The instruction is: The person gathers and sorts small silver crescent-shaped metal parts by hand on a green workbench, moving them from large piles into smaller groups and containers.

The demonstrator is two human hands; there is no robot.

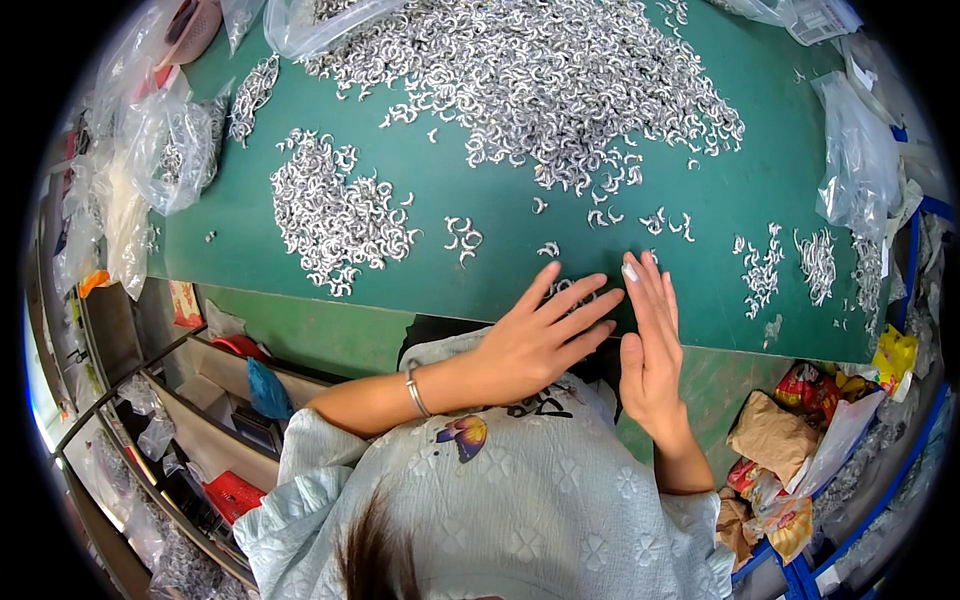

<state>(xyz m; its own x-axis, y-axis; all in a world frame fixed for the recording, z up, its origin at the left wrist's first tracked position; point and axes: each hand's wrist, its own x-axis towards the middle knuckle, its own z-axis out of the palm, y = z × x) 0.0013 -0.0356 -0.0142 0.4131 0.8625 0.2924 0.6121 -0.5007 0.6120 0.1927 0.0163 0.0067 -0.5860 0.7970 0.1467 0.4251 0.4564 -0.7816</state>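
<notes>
From where I stood, the person's left hand (520, 345) was poised at the near edge of the green counter (230, 240), its fingers spread wide above a few crescent-shaped metal pieces (563, 287) that showed in the gaps. Whether any piece was pinched beneath those fingers, I couldn't tell. The right hand (655, 370) was turned on edge just beside it, its fingers straight and close together, the thumb standing apart, with nothing visible in its grasp.

Beyond the hands sprawled a large heap (560, 90) of the same silvery crescents, with a smaller heap (340, 215) to its left and, between that one and the hands, a loose cluster (465, 237). Off to the right lay two little piles, a near pile (762, 270) and a neater pile (818, 265), close to a clear plastic bag (855, 150).

I took the step in hand to be sorting or gathering by small batches — the few pieces under the left hand being the current batch. The next move, to my eye, called for a light touch: fingertips parting the hooked crescents, the right palm perhaps serving as a fence.
</notes>
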